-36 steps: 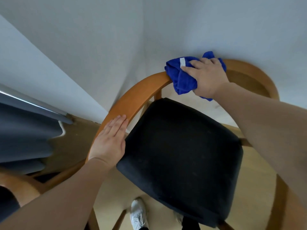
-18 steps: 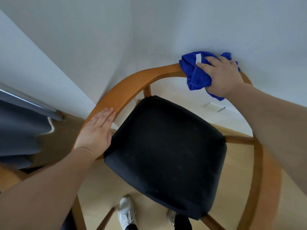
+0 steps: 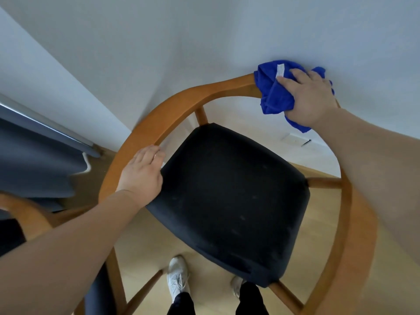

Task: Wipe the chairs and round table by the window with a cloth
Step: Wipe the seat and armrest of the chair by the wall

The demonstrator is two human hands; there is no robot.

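Note:
Below me stands a wooden chair with a curved backrest rail and a black padded seat. My right hand presses a bunched blue cloth onto the far right part of the rail, close to the white wall. My left hand grips the left part of the rail beside the seat's corner, fingers curled over the wood. The rail under the cloth is hidden. The round table is not in view.
A white wall runs just behind the chair. A dark grey curtain hangs at the left. Part of a second wooden chair shows at the lower left. My white shoes stand on the light wood floor.
My right hand has slid the cloth rightward along the rail. My left hand, flat on the rail before, now curls around it. The view has shifted so more of the chair's right side shows.

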